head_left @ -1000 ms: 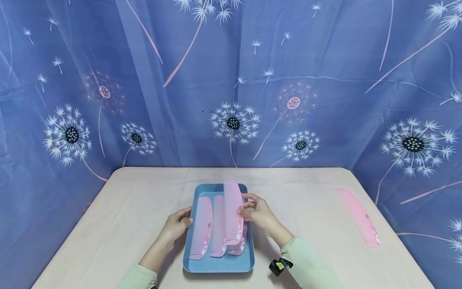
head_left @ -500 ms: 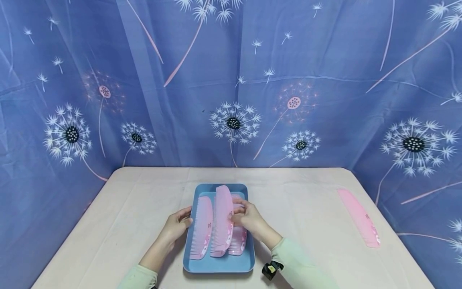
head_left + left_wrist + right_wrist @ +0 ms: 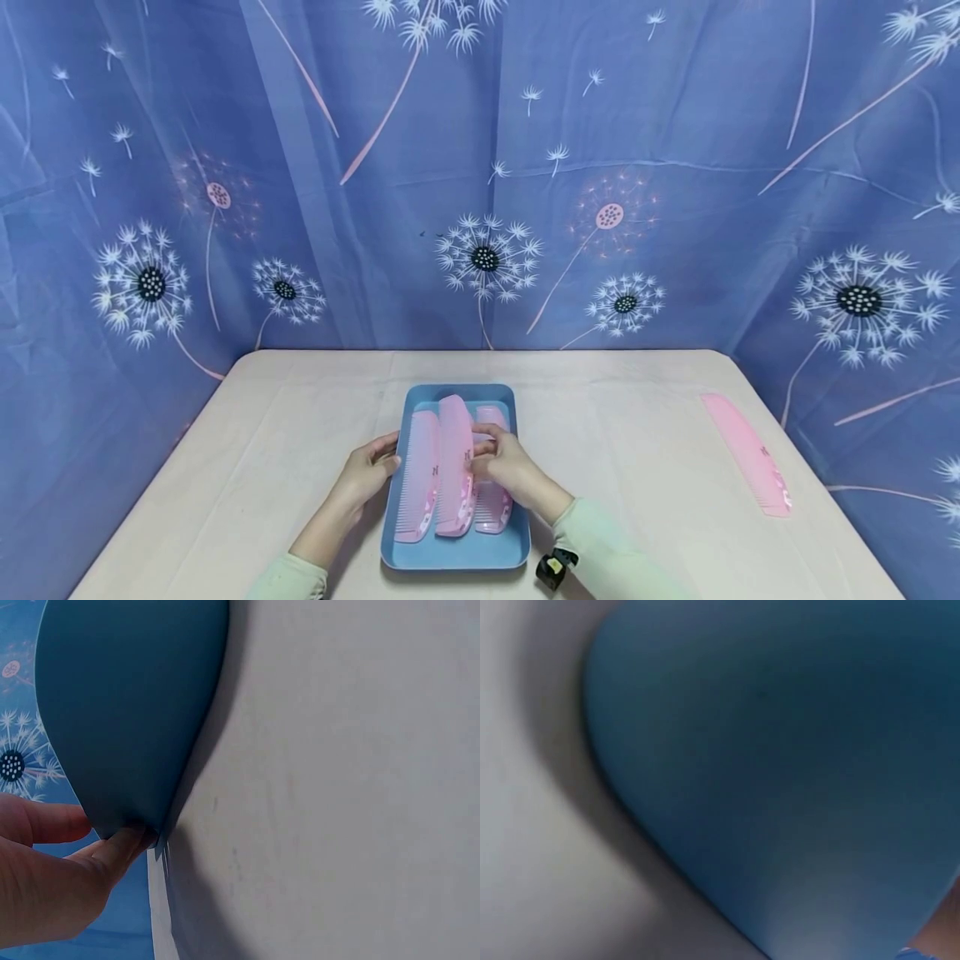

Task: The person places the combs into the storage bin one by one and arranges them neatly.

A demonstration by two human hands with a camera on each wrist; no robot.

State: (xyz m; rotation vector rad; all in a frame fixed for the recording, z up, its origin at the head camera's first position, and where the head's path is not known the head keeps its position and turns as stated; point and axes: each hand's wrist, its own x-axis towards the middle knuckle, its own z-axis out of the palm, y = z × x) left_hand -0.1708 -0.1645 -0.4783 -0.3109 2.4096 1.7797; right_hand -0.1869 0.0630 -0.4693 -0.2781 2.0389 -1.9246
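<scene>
A blue tray (image 3: 450,557) holds several pink combs, lying lengthwise. My left hand (image 3: 365,471) grips its left edge; in the left wrist view the fingers (image 3: 120,851) press against the outer wall (image 3: 135,712). Inside the tray, my right hand (image 3: 517,475) pinches the spine of a pink comb (image 3: 453,467), which lies over the middle position and covers the comb beneath. One comb (image 3: 420,475) rests to its left. Another comb (image 3: 492,508) lies to its right, partly hidden by my right fingers. In the right wrist view, the tray wall (image 3: 765,765) fills most of the picture.
A single pink comb (image 3: 746,454) lies slanted on the right side of the pale tablecloth (image 3: 622,417). Behind the table hangs a blue curtain (image 3: 390,275) with dandelion prints. A black device (image 3: 552,568) sits at my right wrist.
My right hand has carried the comb leftward and down, from above the right-hand comb onto the middle one. The left hand and tray have stayed in place.
</scene>
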